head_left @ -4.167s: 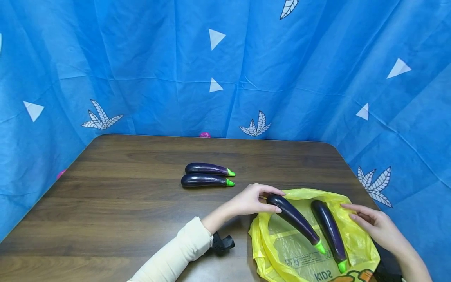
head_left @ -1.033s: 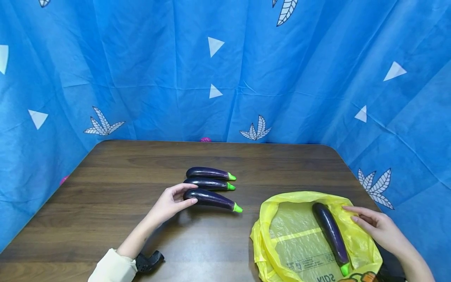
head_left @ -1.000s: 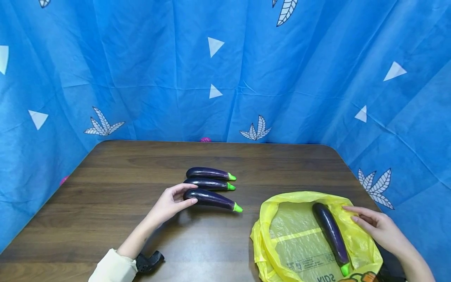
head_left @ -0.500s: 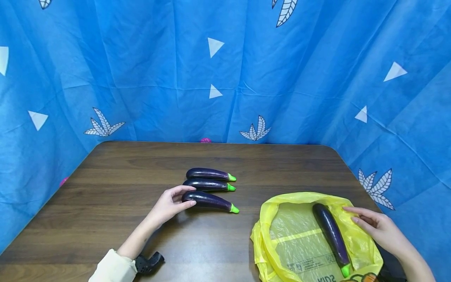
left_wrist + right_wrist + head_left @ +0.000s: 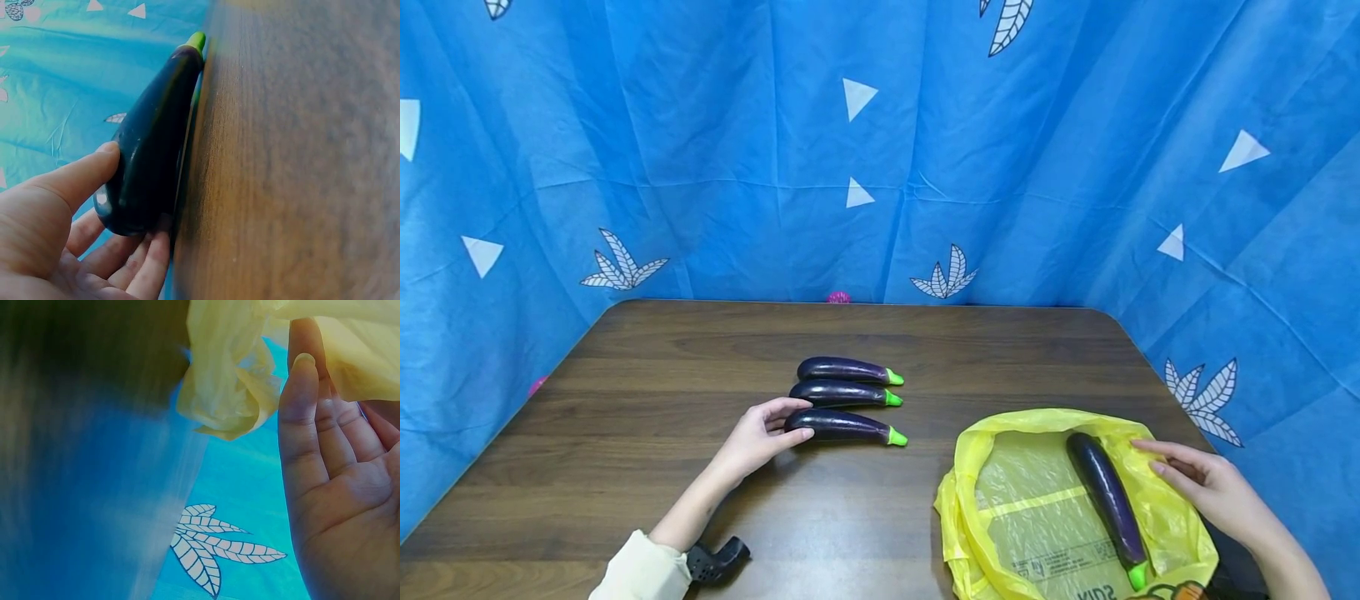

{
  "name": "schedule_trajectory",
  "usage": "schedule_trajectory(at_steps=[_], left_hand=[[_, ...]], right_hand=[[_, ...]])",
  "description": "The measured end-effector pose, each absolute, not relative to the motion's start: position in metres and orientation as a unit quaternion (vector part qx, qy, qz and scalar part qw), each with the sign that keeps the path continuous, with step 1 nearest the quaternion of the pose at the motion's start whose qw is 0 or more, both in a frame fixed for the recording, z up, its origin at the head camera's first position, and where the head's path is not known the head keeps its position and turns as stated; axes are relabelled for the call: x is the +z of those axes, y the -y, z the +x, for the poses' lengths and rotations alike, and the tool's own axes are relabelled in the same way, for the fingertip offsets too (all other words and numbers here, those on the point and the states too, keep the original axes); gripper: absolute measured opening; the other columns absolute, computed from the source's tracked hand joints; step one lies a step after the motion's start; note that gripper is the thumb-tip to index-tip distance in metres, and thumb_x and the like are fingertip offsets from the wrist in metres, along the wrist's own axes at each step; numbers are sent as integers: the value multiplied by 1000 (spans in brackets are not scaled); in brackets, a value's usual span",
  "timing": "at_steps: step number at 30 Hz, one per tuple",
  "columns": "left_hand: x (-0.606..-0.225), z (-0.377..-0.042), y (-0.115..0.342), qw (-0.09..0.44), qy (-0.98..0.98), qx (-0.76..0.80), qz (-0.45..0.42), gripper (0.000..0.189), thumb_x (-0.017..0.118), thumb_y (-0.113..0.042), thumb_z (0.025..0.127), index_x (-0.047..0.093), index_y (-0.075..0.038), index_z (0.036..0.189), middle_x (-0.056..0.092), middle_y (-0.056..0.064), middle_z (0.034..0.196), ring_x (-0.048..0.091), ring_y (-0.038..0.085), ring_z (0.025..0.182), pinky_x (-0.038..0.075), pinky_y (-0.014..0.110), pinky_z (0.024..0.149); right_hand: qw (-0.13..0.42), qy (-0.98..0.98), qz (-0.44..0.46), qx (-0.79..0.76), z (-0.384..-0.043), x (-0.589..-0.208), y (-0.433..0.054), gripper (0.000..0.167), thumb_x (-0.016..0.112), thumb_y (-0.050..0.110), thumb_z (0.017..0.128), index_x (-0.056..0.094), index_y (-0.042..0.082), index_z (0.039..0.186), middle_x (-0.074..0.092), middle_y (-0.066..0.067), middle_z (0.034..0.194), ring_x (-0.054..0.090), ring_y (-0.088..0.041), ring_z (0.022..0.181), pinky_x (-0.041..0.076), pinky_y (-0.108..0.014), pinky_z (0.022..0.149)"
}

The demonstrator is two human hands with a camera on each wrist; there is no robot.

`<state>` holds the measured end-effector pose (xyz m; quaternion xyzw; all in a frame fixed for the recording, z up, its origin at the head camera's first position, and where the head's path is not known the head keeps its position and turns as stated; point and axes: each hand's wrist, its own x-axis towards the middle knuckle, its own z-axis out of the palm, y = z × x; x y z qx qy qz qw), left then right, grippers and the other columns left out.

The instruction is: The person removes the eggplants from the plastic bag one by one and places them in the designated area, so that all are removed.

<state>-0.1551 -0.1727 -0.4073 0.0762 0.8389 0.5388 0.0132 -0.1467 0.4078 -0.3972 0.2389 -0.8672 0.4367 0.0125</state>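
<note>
Near the middle of the table, my left hand (image 5: 760, 437) holds the thick end of the nearest eggplant (image 5: 842, 426), thumb on one side and fingers on the other. In the left wrist view this eggplant (image 5: 150, 144) lies along the tabletop, its green stem pointing away. Just behind it lie a second eggplant (image 5: 842, 392) and a third eggplant (image 5: 842, 369), side by side. My right hand (image 5: 1225, 492) pinches the rim of a yellow plastic bag (image 5: 966, 475). Inside the open bag rests another eggplant (image 5: 1105, 500). Plastic partly covers the right fingertips in the right wrist view.
The brown wooden table (image 5: 647, 400) ends at a blue curtain (image 5: 715, 125) along the back and sides. A black wrist device (image 5: 718, 560) sits below the left sleeve. Dark material (image 5: 1232, 567) shows beneath the right wrist.
The left hand has brought an eggplant from over the bag to the front of the other two, then lowered it and shifted it slightly left. The right hand has stayed at the bag's rim.
</note>
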Motion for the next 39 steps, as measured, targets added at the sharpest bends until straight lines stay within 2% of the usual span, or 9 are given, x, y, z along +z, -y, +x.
schedule_trajectory(at_steps=[14,23,39], left_hand=[[-410,-158,172,-18,-854,515,76,36,73,-17,83,63,-1,114,62,12,113,54,30,109,42,45,93],[-409,-157,175,-18,-852,517,80,36,74,-15,82,63,-2,113,62,11,113,54,29,110,42,45,93],[-399,-156,184,-15,-836,538,102,39,76,-6,78,61,6,112,62,18,110,59,30,101,47,35,87]], right_hand=[[15,873,232,429,-147,-396,-408,32,50,-9,93,56,-5,124,55,23,117,54,7,100,49,-15,71],[17,872,236,428,-147,-397,-408,32,50,-9,93,56,-5,124,55,22,117,54,7,100,48,-14,71],[9,873,233,429,-147,-397,-409,32,49,-8,93,55,-5,125,55,22,118,54,6,100,48,-14,71]])
